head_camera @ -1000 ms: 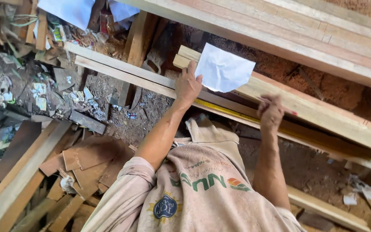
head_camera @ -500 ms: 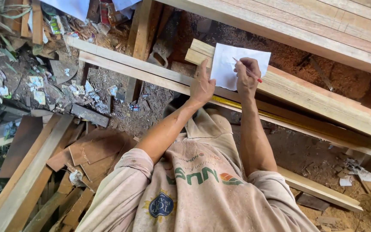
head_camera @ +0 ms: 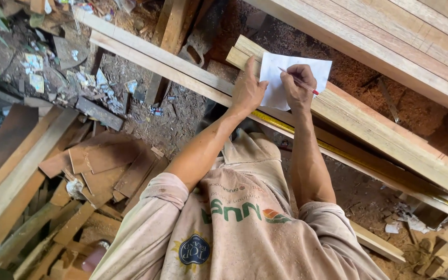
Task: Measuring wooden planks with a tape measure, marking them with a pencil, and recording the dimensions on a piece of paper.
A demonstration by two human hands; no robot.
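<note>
A white sheet of paper [head_camera: 286,67] lies on a stack of pale wooden planks [head_camera: 369,124]. My left hand [head_camera: 248,91] presses flat on the plank at the sheet's left edge, its fingers touching the paper. My right hand [head_camera: 297,85] rests on the sheet and grips a thin red pencil [head_camera: 307,87] with its tip on the paper. A yellow measuring tape [head_camera: 307,140] runs along the plank's near edge below both hands.
Long boards [head_camera: 390,41] cross the upper right over reddish sawdust. Two thin battens [head_camera: 151,57] run diagonally to the left. Offcuts and plywood scraps [head_camera: 105,166] are piled at lower left. Litter and debris [head_camera: 37,67] cover the ground at upper left.
My right hand went from the plank's edge up onto the paper with the pencil and now holds it to the sheet. My left hand stayed beside the sheet.
</note>
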